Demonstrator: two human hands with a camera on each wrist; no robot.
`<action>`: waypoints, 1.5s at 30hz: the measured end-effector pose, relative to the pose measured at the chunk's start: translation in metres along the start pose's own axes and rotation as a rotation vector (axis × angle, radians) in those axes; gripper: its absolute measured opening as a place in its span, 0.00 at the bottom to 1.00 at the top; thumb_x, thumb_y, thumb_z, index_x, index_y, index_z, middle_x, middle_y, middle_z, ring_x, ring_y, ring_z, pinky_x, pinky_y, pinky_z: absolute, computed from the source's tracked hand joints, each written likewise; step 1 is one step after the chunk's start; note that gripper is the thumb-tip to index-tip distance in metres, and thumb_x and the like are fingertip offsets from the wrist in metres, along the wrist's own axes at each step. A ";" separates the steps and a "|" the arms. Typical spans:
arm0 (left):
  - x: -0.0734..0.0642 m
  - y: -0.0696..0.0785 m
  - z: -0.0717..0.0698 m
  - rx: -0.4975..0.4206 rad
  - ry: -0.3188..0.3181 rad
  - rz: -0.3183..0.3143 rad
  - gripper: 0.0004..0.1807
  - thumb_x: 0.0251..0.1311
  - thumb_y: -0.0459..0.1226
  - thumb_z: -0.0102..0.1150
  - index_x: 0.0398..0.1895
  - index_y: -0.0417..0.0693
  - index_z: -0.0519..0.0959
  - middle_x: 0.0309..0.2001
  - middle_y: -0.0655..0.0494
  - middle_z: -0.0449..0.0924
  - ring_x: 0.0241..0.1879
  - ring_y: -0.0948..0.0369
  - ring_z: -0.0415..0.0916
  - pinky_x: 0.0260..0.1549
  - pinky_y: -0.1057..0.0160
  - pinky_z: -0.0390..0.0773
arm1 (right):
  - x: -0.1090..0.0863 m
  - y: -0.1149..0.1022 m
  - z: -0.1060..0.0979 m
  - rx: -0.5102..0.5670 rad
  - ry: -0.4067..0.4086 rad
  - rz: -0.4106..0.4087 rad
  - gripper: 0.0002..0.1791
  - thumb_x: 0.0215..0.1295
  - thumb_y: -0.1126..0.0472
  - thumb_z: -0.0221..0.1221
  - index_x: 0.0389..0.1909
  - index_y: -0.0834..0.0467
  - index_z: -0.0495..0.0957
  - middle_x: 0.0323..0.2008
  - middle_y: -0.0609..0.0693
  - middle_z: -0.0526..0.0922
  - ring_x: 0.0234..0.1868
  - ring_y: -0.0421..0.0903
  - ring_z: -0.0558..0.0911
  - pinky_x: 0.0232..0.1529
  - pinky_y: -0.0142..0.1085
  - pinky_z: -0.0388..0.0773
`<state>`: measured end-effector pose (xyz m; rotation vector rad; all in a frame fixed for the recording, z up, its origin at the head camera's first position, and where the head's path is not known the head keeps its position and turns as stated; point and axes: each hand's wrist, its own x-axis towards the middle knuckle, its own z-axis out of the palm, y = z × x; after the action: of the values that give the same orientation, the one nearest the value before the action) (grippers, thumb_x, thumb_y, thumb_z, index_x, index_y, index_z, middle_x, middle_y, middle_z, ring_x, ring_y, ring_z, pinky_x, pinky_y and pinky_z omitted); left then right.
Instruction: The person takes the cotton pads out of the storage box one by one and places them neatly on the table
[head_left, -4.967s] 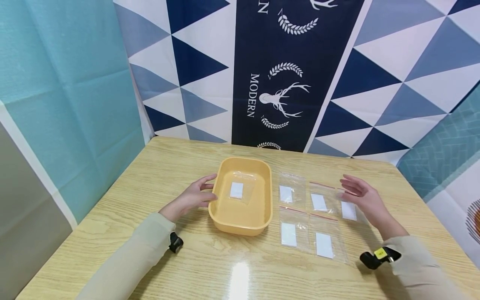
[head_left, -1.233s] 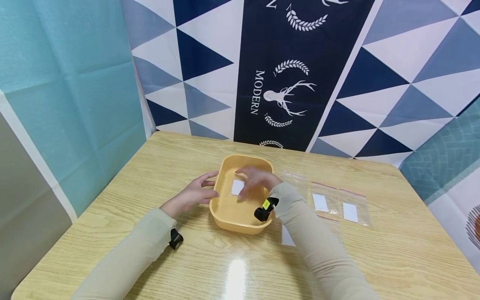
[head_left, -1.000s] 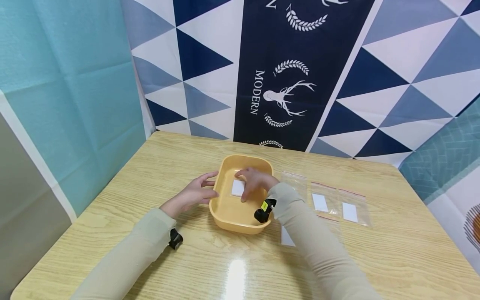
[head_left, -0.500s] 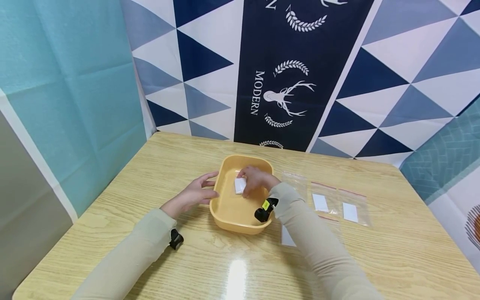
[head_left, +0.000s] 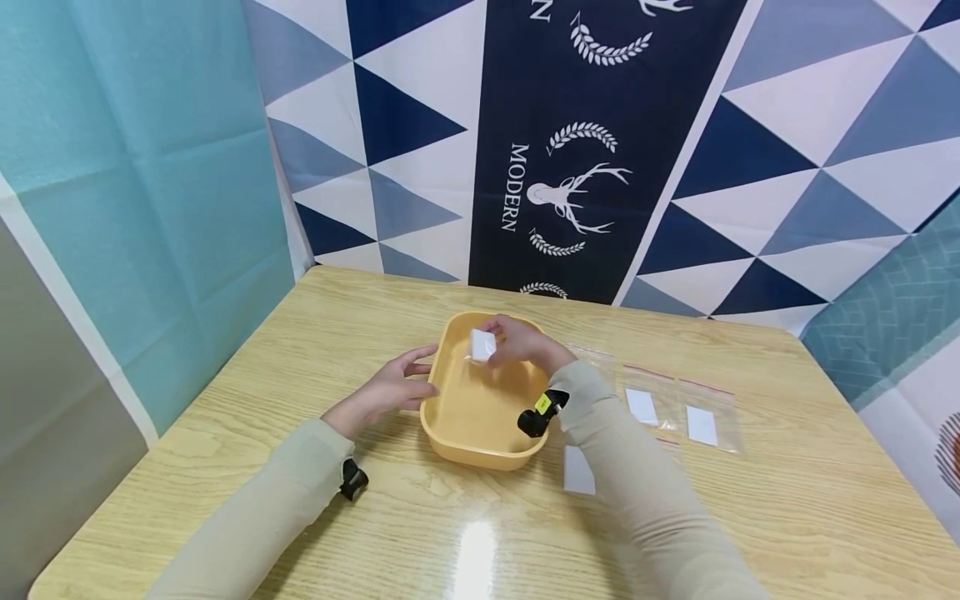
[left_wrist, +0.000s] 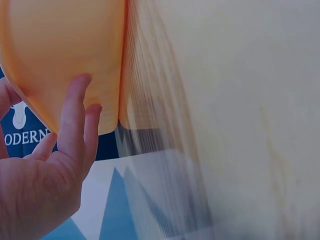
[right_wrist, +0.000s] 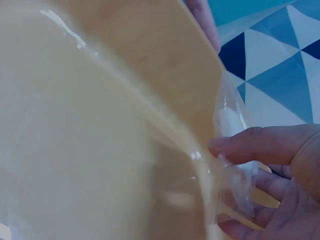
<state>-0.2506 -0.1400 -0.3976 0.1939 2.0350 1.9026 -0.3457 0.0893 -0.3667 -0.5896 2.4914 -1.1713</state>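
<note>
A yellow plastic tub [head_left: 483, 429] stands on the wooden table. My left hand [head_left: 386, 389] rests against its left side, fingers spread and fairly straight; the left wrist view has the fingertips on the tub's outer wall [left_wrist: 45, 55]. Over the tub's far part, my right hand [head_left: 522, 343] pinches a clear zip bag [head_left: 482, 345] with a white card inside. In the right wrist view the bag [right_wrist: 231, 107] hangs crumpled between thumb [right_wrist: 260, 144] and fingers, overlapping the tub's wall. My fingers hide part of the card.
Several similar clear bags with white cards lie right of the tub, among them one bag [head_left: 702, 425] farthest right and another [head_left: 642, 406] beside it. My right sleeve [head_left: 637, 467] covers some of them. A patterned cloth [head_left: 555, 150] hangs behind the table [head_left: 360, 317].
My right hand has gone from above the rightmost bags into the tub, taken hold of the bag lying there and raised it toward the far end. The left hand stays at the tub.
</note>
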 end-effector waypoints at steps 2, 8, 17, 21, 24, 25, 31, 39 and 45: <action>0.000 0.000 0.001 0.001 0.002 0.002 0.42 0.53 0.27 0.59 0.71 0.53 0.54 0.63 0.38 0.60 0.50 0.46 0.74 0.43 0.54 0.79 | -0.001 -0.001 -0.002 0.061 0.009 -0.006 0.33 0.39 0.78 0.66 0.52 0.66 0.69 0.50 0.60 0.71 0.46 0.51 0.73 0.46 0.35 0.72; 0.000 0.001 0.003 0.009 0.020 -0.009 0.42 0.53 0.27 0.58 0.71 0.52 0.55 0.63 0.38 0.60 0.49 0.48 0.74 0.43 0.54 0.79 | -0.010 -0.009 -0.006 0.185 0.023 -0.038 0.35 0.42 0.79 0.64 0.56 0.68 0.66 0.53 0.62 0.69 0.46 0.54 0.75 0.46 0.35 0.75; -0.001 0.003 0.004 -0.002 0.026 -0.014 0.42 0.53 0.26 0.58 0.71 0.52 0.55 0.63 0.38 0.60 0.48 0.49 0.75 0.43 0.54 0.79 | -0.032 -0.022 -0.010 0.245 0.084 -0.026 0.36 0.44 0.75 0.68 0.57 0.60 0.67 0.55 0.57 0.69 0.52 0.56 0.73 0.51 0.42 0.74; -0.002 0.002 0.004 -0.001 0.030 -0.024 0.42 0.53 0.26 0.59 0.71 0.53 0.55 0.63 0.39 0.60 0.48 0.49 0.75 0.43 0.55 0.79 | -0.043 -0.028 -0.009 0.275 0.102 -0.056 0.36 0.44 0.75 0.68 0.57 0.60 0.67 0.54 0.56 0.69 0.53 0.56 0.72 0.50 0.42 0.75; -0.003 0.001 0.003 0.002 0.028 -0.032 0.42 0.53 0.27 0.59 0.71 0.53 0.55 0.63 0.39 0.60 0.49 0.49 0.75 0.43 0.55 0.79 | -0.052 -0.032 -0.007 0.307 0.109 -0.085 0.36 0.43 0.76 0.68 0.57 0.61 0.67 0.54 0.56 0.70 0.52 0.55 0.72 0.48 0.41 0.77; -0.003 0.001 0.003 0.003 0.031 -0.032 0.42 0.52 0.27 0.59 0.71 0.53 0.55 0.63 0.39 0.60 0.48 0.49 0.75 0.43 0.55 0.79 | -0.055 -0.033 -0.006 0.319 0.108 -0.096 0.37 0.43 0.77 0.68 0.57 0.61 0.66 0.54 0.56 0.70 0.52 0.55 0.72 0.47 0.41 0.77; -0.005 0.002 0.004 0.005 0.028 -0.011 0.42 0.52 0.26 0.59 0.71 0.51 0.54 0.63 0.37 0.60 0.48 0.49 0.75 0.43 0.54 0.79 | -0.077 -0.039 -0.005 0.359 0.115 -0.170 0.38 0.43 0.78 0.67 0.58 0.62 0.65 0.54 0.57 0.70 0.53 0.55 0.72 0.51 0.43 0.74; -0.004 0.002 0.006 0.007 0.017 0.002 0.42 0.53 0.26 0.58 0.72 0.50 0.53 0.63 0.36 0.59 0.48 0.48 0.75 0.43 0.53 0.79 | -0.112 -0.037 -0.006 0.370 0.167 -0.203 0.39 0.42 0.77 0.68 0.59 0.62 0.66 0.56 0.56 0.70 0.53 0.55 0.72 0.53 0.43 0.72; -0.004 0.003 0.007 0.010 0.012 0.005 0.42 0.54 0.26 0.58 0.72 0.49 0.52 0.63 0.35 0.59 0.48 0.48 0.75 0.44 0.53 0.78 | -0.140 -0.026 -0.010 0.352 0.214 -0.214 0.39 0.42 0.77 0.69 0.58 0.62 0.66 0.57 0.57 0.70 0.55 0.56 0.72 0.56 0.45 0.71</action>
<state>-0.2452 -0.1342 -0.3948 0.1907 2.0542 1.9013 -0.2237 0.1494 -0.3241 -0.6716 2.3441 -1.7911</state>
